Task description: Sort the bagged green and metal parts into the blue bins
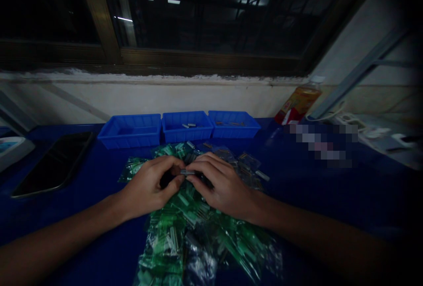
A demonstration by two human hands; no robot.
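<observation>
A left hand (153,184) and a right hand (228,187) pinch a slim, greyish rod (187,172) end to end between thumbs and forefingers, just above a heap of crinkled, glossy plastic bags (165,228), some green, some clear, with slender pieces showing through. Beyond the heap, three ribbed blue bins (130,129) stand in a row on a smooth blue table (99,242). A flat, dark phone (54,165) lies at left; a bottle (299,101) of amber liquid leans at right, near the pale wall (198,96).
</observation>
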